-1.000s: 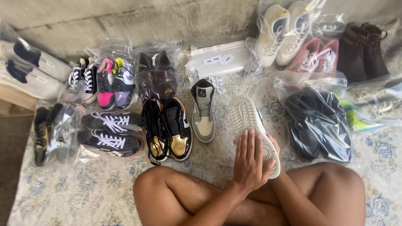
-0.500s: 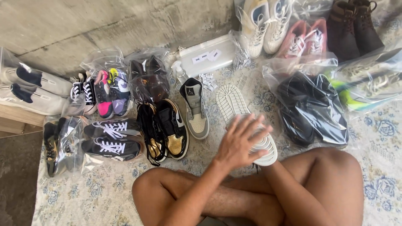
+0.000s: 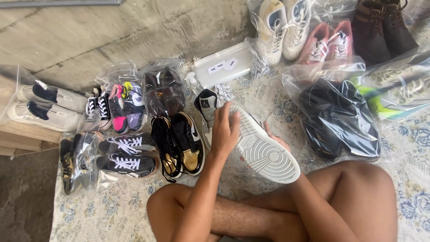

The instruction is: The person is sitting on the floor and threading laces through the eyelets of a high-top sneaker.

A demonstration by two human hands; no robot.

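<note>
I sit cross-legged on a patterned rug. My right hand grips a grey-and-white sneaker from beneath, its white ridged sole turned up towards me. My left hand lies with fingers stretched flat against the far left edge of that sole, near the toe. Just behind my left hand the matching grey sneaker stands upright on the rug.
A black-and-gold pair and black shoes with white laces lie to the left. Several bagged pairs ring the rug, including black ones on the right. A white box and spray bottle sit by the concrete wall.
My left hand has slid from the heel part of the sole to its far toe end. The sneaker has tilted and shifted left, and the camera has moved a little.
</note>
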